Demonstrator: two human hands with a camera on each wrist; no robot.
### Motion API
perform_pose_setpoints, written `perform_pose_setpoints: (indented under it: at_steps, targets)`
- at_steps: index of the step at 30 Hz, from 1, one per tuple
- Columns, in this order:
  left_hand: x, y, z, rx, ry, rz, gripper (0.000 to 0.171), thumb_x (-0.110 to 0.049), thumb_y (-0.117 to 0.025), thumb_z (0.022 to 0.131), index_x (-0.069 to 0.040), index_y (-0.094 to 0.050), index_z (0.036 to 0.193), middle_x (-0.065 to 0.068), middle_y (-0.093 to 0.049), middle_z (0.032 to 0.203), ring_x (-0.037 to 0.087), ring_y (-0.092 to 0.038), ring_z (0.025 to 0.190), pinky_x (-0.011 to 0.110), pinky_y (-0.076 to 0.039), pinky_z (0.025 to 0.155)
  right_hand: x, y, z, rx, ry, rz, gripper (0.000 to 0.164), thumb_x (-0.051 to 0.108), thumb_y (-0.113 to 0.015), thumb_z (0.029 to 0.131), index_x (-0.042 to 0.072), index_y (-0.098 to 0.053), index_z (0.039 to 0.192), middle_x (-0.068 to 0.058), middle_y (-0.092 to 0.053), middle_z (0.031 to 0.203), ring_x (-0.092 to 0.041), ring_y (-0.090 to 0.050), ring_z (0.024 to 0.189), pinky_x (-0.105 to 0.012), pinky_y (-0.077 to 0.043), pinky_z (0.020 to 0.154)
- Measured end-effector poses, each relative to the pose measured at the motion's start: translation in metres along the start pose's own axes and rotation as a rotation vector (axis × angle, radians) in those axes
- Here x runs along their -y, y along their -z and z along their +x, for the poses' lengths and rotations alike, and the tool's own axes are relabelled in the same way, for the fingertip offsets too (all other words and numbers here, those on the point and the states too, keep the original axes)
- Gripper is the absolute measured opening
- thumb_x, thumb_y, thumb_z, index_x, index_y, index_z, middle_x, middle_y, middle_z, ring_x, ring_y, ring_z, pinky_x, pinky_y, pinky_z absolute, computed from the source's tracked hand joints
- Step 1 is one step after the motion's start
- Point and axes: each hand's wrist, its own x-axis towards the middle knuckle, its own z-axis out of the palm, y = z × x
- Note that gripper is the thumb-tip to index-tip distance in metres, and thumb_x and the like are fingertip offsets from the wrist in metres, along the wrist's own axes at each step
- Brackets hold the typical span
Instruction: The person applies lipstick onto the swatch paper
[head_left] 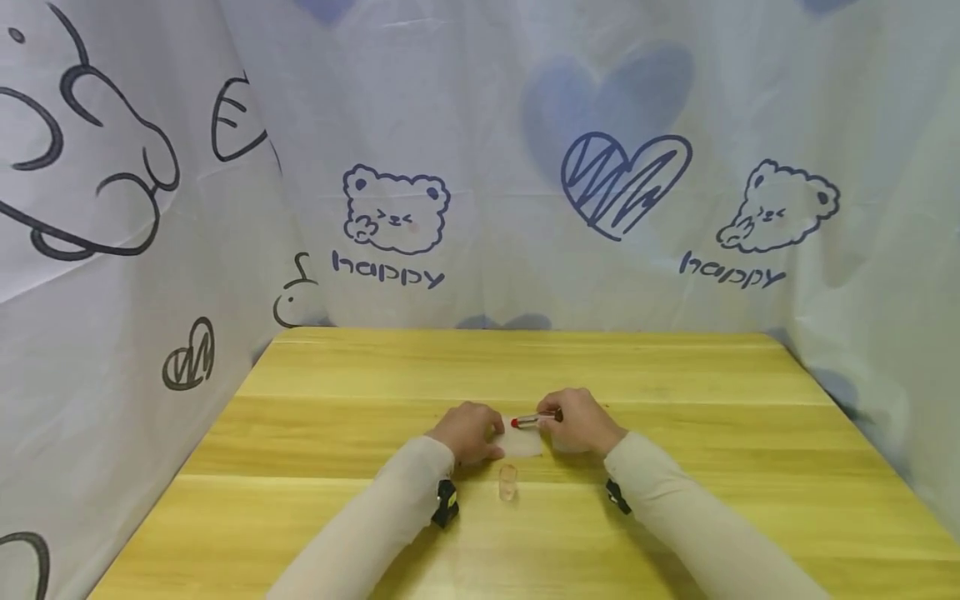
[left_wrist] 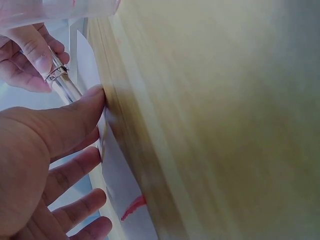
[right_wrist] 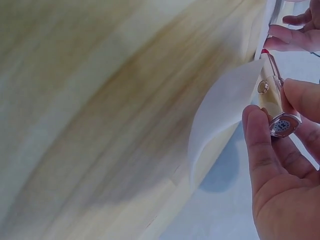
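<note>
My right hand (head_left: 579, 422) pinches a lipstick (head_left: 534, 419) with a shiny metallic tube, its red tip pointing left over a small sheet of white paper (head_left: 521, 444). In the right wrist view, thumb and fingers grip the lipstick (right_wrist: 272, 100) near its base, which bears a round label. My left hand (head_left: 467, 432) rests at the paper's left edge, thumb and fingers spread and touching it. A red streak (left_wrist: 134, 207) marks the paper in the left wrist view. The paper's right side (right_wrist: 225, 97) curls up off the table.
A clear, pinkish lipstick cap (head_left: 507, 483) lies on the wooden table (head_left: 360, 517) just in front of the paper, between the forearms. White printed cloth (head_left: 480, 125) hangs along the back and both sides of the table.
</note>
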Motion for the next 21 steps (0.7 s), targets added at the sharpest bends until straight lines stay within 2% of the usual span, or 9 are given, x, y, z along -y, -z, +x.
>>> perform_pose_setpoints:
  at_steps: [13,21]
  targets:
    - [-0.004,0.011,0.005,-0.003,0.012,0.005,0.032,-0.033,-0.077,0.085,-0.014,-0.071,0.110,0.004,-0.065,0.120,0.026,-0.058,0.114,0.040,-0.046,0.096,0.002,0.014,0.002,0.017,-0.014,-0.010,0.013,0.011,-0.070,0.090,0.005,-0.073,0.102,-0.002,-0.069,0.092,-0.010,-0.057,0.075,-0.032,-0.050,0.068]
    - [-0.006,0.006,-0.002,0.002,0.015,-0.019,0.031,-0.031,-0.078,0.084,-0.013,-0.072,0.108,0.004,-0.067,0.116,0.026,-0.059,0.112,0.040,-0.047,0.095,0.001,0.009,-0.005,0.037,0.036,0.033,0.011,0.007,-0.069,0.090,0.004,-0.073,0.099,-0.002,-0.068,0.089,-0.010,-0.055,0.071,-0.030,-0.048,0.064]
